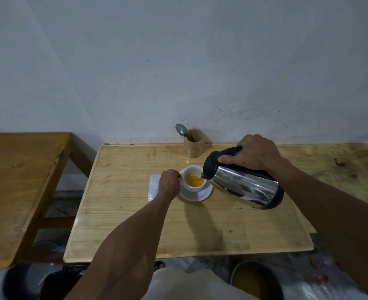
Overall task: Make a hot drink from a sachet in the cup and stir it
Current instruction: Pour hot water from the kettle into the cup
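A white cup (pixel 192 170) stands on a white saucer (pixel 202 194) in the middle of the wooden table (pixel 135 213). Orange liquid fills its bottom. My left hand (pixel 169 184) grips the cup's handle on its left side. My right hand (pixel 254 152) holds the black handle of a steel kettle (pixel 243 186), tilted to the left with its spout over the cup's rim; a thin stream runs into the cup. A white sachet (pixel 154 187) lies flat on the table, partly under my left hand. A spoon (pixel 181 129) stands in a wooden holder (pixel 194 146) by the wall.
A second wooden table (pixel 16 187) stands to the left with a gap between. The wall (pixel 178 61) runs right behind the holder. Under the table's near edge sit a round pot with yellow contents (pixel 256 280) and dark containers (pixel 33 280).
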